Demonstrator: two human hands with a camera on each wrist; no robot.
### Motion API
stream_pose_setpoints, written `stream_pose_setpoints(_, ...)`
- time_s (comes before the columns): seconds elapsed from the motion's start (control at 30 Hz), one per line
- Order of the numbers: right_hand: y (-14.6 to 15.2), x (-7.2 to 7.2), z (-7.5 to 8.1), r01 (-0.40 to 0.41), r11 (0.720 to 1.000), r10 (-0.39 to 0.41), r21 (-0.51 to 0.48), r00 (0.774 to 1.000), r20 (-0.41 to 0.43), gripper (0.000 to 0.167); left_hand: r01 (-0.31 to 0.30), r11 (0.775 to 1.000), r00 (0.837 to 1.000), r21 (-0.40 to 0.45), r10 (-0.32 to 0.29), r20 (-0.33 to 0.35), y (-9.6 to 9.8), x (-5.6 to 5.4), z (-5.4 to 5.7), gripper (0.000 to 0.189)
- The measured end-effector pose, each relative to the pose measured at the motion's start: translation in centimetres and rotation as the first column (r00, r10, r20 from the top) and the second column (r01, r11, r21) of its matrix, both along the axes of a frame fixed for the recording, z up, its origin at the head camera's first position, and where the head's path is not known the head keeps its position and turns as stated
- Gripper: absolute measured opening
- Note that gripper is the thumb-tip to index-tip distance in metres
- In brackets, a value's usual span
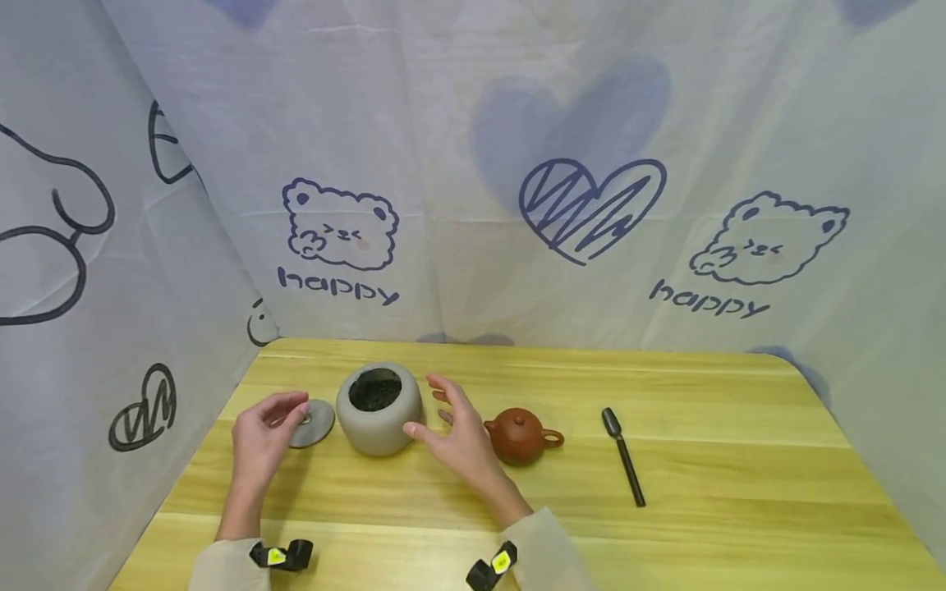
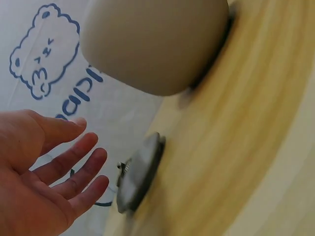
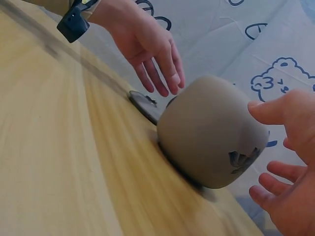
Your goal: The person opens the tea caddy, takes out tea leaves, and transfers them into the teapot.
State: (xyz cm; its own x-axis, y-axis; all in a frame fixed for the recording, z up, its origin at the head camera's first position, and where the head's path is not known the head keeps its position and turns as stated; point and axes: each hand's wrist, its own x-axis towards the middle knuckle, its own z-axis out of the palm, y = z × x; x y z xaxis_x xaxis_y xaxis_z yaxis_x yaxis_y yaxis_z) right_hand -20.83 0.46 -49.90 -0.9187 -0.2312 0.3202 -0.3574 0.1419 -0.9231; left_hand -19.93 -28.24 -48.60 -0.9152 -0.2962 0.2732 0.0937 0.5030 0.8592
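A rounded grey jar (image 1: 380,437) stands uncovered on the table, with dark loose leaves (image 1: 375,390) visible inside. Its flat grey lid (image 1: 321,422), with a small knob, lies to the jar's left. My left hand (image 1: 260,433) hovers beside the lid, fingers loosely bent; the left wrist view shows a gap between the fingers (image 2: 81,169) and the lid (image 2: 140,172). At the jar's right side, my right hand (image 1: 467,447) is spread with thumb and fingers apart. Whether its thumb (image 3: 268,112) touches the jar (image 3: 209,132), I cannot tell.
A reddish-brown clay teapot (image 1: 517,437) sits just right of my right hand, handle pointing right. Farther right lies a dark slim scoop (image 1: 625,460). Patterned cloth (image 1: 458,271) hangs behind and to the left of the wooden table (image 1: 739,460).
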Motion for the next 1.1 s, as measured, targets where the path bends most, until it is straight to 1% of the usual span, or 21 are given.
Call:
stream_pose_setpoints(0.13,-0.7,0.2,-0.5,-0.003,1.0,0.003,-0.001,1.0,0.016,0.075,-0.026,0.998,0.998,-0.063,0.029,0.047,-0.7,-0.2,-0.7,0.02)
stream_pose_setpoints(0.27,-1.2,0.4,-0.9,-0.012,1.0,0.011,0.013,1.0,0.009,0.076,-0.02,0.993,0.997,-0.113,0.027,0.068,-1.1,-0.4,-1.2,0.02)
stream_pose_setpoints(0.33,-1.4,0.5,-1.1,-0.012,1.0,0.012,0.014,1.0,0.001,0.076,-0.005,0.992,0.998,-0.129,0.013,0.063,-1.3,-0.4,-1.4,0.02)
stream_pose_setpoints(0.43,-1.7,0.6,-1.2,-0.006,1.0,0.006,0.014,1.0,-0.004,0.078,0.016,0.984,0.999,-0.18,-0.009,0.04,-1.5,-0.5,-1.8,0.021)
stream_pose_setpoints(0.57,-1.9,0.6,-1.3,0.005,1.0,-0.005,0.018,1.0,-0.004,0.08,0.012,0.954,0.999,-0.298,-0.023,-0.033,-1.6,-0.6,-2.1,0.02)
stream_pose_setpoints(0.63,-1.9,0.6,-1.3,0.004,1.0,-0.004,0.022,1.0,0.001,0.081,0.004,0.942,0.998,-0.336,-0.023,-0.053,-1.6,-0.7,-2.2,0.019)
stream_pose_setpoints(0.8,-2.0,0.8,-0.9,0.001,1.0,-0.001,0.019,1.0,0.012,0.078,-0.001,0.93,0.998,-0.367,-0.023,-0.061,-1.6,-0.6,-2.1,0.018)
stream_pose_setpoints(0.93,-2.2,0.8,-0.7,0.002,1.0,-0.002,0.002,1.0,0.022,0.078,-0.001,0.92,0.996,-0.393,-0.035,-0.084,-1.4,-0.5,-2.0,0.016)
stream_pose_setpoints(1.1,-2.1,0.7,-0.9,0.005,1.0,-0.005,0.001,1.0,0.015,0.079,0.004,0.912,0.998,-0.411,-0.029,-0.055,-1.4,-0.5,-1.8,0.014)
